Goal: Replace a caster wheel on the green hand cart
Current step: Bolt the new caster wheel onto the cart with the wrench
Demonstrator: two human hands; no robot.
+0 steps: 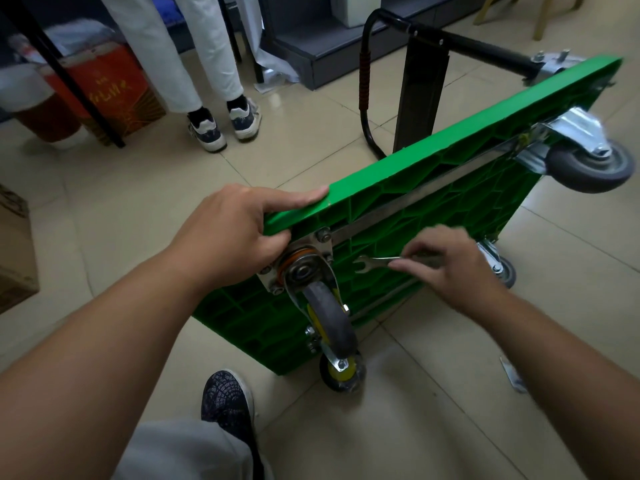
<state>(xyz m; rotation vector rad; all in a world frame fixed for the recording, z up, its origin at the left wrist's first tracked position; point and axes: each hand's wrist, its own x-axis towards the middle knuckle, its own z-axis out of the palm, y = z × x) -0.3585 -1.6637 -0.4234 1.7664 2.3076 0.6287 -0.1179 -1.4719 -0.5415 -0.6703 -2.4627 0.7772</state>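
Note:
The green hand cart (450, 188) stands tipped on its long edge on the floor, ribbed underside toward me. My left hand (239, 233) grips its upper near corner, thumb under the rim. Just below that corner sits a swivel caster wheel (329, 317) with a grey tyre, its bolted plate (311, 251) showing several nuts. My right hand (450, 268) pinches a small open-end wrench (374, 263), whose jaw points left, a little right of the plate and apart from the nuts. A second caster with a yellow hub (343, 372) rests on the floor.
Two more casters (588, 164) (502, 268) sit at the cart's far end, and its black folded handle (367, 81) lies on the tiles behind. A person's legs and shoes (221, 126) stand at the back left beside a red box (104, 95). My own shoe (227, 400) is close below.

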